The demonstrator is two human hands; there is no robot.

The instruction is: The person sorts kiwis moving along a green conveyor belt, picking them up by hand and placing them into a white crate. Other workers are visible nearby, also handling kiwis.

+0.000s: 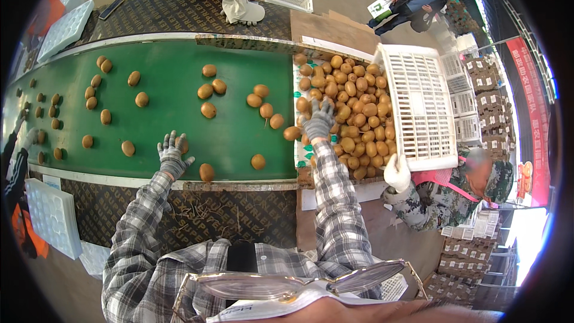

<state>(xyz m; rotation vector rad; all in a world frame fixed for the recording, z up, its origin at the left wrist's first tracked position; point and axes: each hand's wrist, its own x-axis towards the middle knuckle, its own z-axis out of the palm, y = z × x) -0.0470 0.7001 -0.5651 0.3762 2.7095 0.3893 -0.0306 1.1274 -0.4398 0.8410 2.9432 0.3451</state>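
My left hand [174, 156], in a grey glove, is spread palm down over the green conveyor belt [170, 67]. A kiwifruit [183, 144] shows between its thumb and fingers, partly hidden by them. My right hand [319, 120], gloved too, reaches onto the left side of a heap of kiwifruit [358, 107], fingers apart; what lies under its palm is hidden. Close by on the belt's right end are single kiwifruit [276, 121]. More are scattered leftward along the belt, among them a kiwifruit [206, 172] near the front edge.
A co-worker's white-gloved hand [397, 174] grips a tilted white plastic crate [421, 107] beside the heap. Another person's hands [30, 137] work at the belt's far left. A cap [241, 6] and a phone [111, 9] lie on the back ledge. White moulded trays [54, 215] stand front left.
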